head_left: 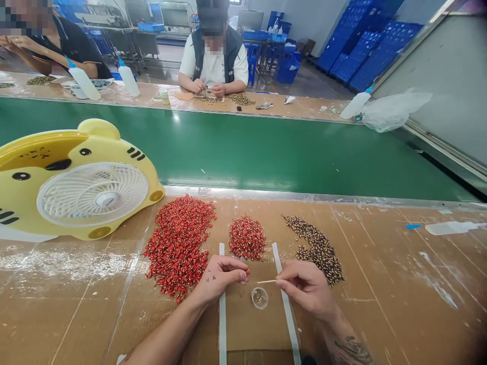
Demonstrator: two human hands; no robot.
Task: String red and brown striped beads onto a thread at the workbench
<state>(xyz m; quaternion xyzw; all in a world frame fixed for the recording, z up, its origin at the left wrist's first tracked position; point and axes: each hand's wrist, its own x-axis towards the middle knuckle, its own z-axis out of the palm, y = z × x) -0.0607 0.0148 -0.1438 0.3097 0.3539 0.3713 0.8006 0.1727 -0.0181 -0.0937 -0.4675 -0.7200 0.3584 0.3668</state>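
Bright, cool-white light, apparently from above, falls evenly over my left hand (pixel 215 278) and my right hand (pixel 306 284), with only soft, faint shadows on the cardboard tabletop (pixel 76 324) beneath them. I see a small hot spot and a pale sheen on the green belt (pixel 266 147), plus broken white glints on the cardboard to my left, while the far background looks softer than my work area. The wide lens stretches things toward the edges, the lower right corner darkens, and blocky pixelation covers the faces opposite me.
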